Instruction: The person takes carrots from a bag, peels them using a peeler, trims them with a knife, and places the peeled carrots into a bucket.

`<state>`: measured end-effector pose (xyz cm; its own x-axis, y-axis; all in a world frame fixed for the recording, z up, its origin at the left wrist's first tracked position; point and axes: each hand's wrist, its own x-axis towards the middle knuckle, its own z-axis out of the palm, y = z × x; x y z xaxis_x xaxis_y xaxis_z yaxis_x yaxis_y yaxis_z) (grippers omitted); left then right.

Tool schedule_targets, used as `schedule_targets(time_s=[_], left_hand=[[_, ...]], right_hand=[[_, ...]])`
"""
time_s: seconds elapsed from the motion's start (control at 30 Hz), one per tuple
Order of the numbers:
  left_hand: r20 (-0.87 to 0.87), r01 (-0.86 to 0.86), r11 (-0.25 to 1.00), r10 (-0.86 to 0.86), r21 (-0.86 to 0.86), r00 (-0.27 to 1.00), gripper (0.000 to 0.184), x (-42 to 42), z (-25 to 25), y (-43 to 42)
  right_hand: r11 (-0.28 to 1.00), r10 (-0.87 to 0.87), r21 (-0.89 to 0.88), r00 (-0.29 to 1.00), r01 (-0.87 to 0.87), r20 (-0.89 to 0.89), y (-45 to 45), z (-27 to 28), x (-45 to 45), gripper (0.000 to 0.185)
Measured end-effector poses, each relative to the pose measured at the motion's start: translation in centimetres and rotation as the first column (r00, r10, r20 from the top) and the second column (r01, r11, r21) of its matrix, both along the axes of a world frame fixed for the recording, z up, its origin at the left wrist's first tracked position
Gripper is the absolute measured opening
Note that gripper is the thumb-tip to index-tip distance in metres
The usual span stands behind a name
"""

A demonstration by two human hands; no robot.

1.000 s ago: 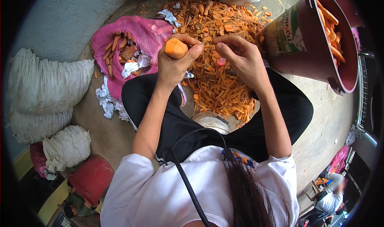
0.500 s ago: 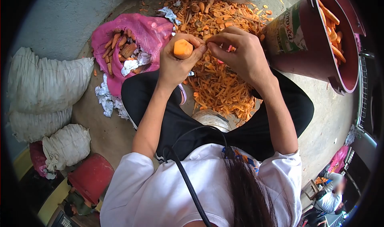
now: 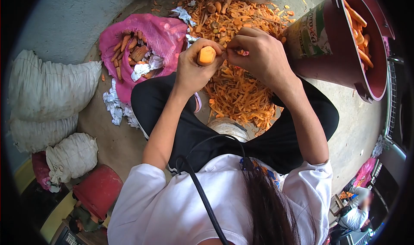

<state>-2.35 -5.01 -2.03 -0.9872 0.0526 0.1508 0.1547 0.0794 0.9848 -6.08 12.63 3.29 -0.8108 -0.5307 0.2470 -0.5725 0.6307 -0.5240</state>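
An orange carrot (image 3: 206, 56) with a flat-cut, peeled end is wrapped in my left hand (image 3: 194, 70), that end pointing up at the camera. My right hand (image 3: 258, 53) touches the left fingertips, its thumb and index finger pinched together. A small pink-red thing (image 3: 243, 52) shows between its fingers, mostly hidden, so what it holds cannot be made out. Below both hands, a large heap of orange peelings (image 3: 241, 94) covers the floor between my legs.
On the left a pink mesh sack (image 3: 166, 33) holds carrots beside crumpled paper (image 3: 113, 105). White sacks (image 3: 51, 87) and a red bucket (image 3: 98, 191) lie farther left. At right leans a maroon bucket (image 3: 340, 51) of peeled carrots. Another person (image 3: 354, 217) is at lower right.
Both hands have shifted rightward, the carrot moving with my left hand. My right forearm has swung outward, and the right fingers have closed in against the left hand.
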Motion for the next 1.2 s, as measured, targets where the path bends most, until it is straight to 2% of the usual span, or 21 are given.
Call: schedule_targets(time_s=[0.1,0.3,0.4,0.5,0.67,0.8,0.9,1.0,1.2], left_hand=[[-0.015,-0.023,1.000,0.023,-0.005,1.000,0.015,-0.1,0.1,0.0],[-0.055,-0.023,0.999,0.020,-0.040,0.998,0.015,-0.1,-0.3,-0.1],[-0.013,-0.036,0.999,0.036,-0.005,0.999,0.014,0.0,-0.1,0.0],[0.016,-0.047,0.997,0.046,0.062,0.999,0.013,0.0,0.4,0.1],[0.021,-0.038,0.986,0.035,0.161,0.999,0.013,0.0,0.5,-0.1],[0.033,-0.024,0.972,0.016,0.232,0.999,0.013,0.0,0.6,-0.3],[0.045,0.002,0.948,-0.017,0.318,0.999,0.014,0.1,0.5,-0.5],[0.054,0.030,0.941,-0.051,0.336,0.997,0.017,0.2,0.6,-0.7],[0.054,0.045,0.921,-0.072,0.387,0.996,0.018,0.3,0.9,-0.6]], right_hand=[[0.997,-0.036,-0.064,0.997,0.032,-0.067,-0.3,-0.9,0.2,0.016],[0.997,-0.074,-0.051,0.977,0.065,-0.201,-0.9,-1.8,0.5,0.013],[0.990,-0.092,-0.121,0.981,0.072,-0.169,-1.1,-2.0,0.6,0.013],[0.982,-0.085,-0.175,0.991,0.066,-0.106,-0.9,-2.0,0.5,0.015],[0.915,-0.052,-0.392,0.991,0.096,0.122,-0.7,-2.3,0.4,0.016],[0.851,-0.021,-0.497,0.956,0.171,0.293,-0.7,-2.3,0.5,0.017],[0.816,0.010,-0.509,0.875,0.273,0.485,-0.7,-2.4,0.8,0.018],[0.794,0.034,-0.527,0.844,0.303,0.536,-0.6,-2.4,0.9,0.018],[0.813,0.038,-0.515,0.856,0.274,0.515,-0.5,-2.3,1.0,0.019]])
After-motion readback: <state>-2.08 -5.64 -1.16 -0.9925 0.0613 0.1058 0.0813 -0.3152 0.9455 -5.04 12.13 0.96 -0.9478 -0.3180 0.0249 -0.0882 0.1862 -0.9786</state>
